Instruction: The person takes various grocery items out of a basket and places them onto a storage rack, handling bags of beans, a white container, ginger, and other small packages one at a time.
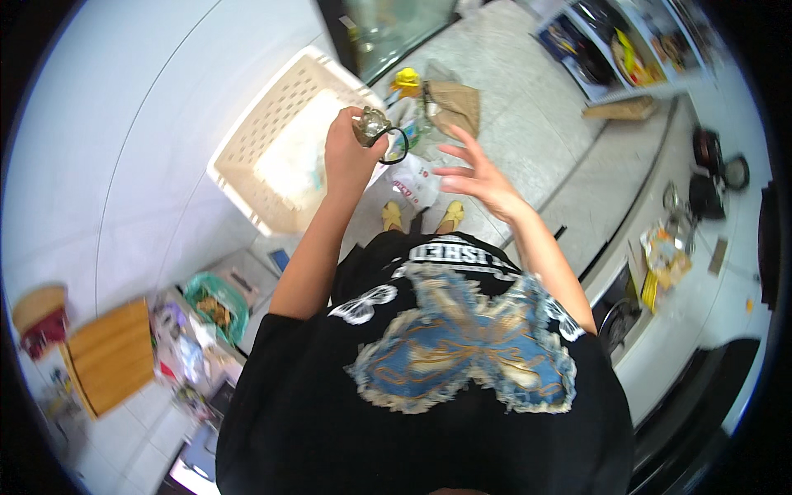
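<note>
My left hand (pixel 348 148) grips a small shiny object (pixel 374 122), partly see-through and brownish; I cannot tell exactly what it is. A black loop (pixel 406 148) hangs out on its right side. To the right, my right hand (pixel 486 182) is raised with its fingers spread and holds nothing. Behind and left of my left hand stands a large cream plastic crate (pixel 263 120) with slotted walls. Its inside is too bright to make out clearly. On the floor between my hands lies a white plastic bag (pixel 416 180) with red print.
A brown paper bag (pixel 455 105) and a yellow-capped container (pixel 406 79) stand on the tiled floor beyond. Shelves (pixel 609 46) fill the far right, and a counter (pixel 643 309) runs along the right. A green-lined bin (pixel 238 303) sits at left, near a wooden board (pixel 111 356).
</note>
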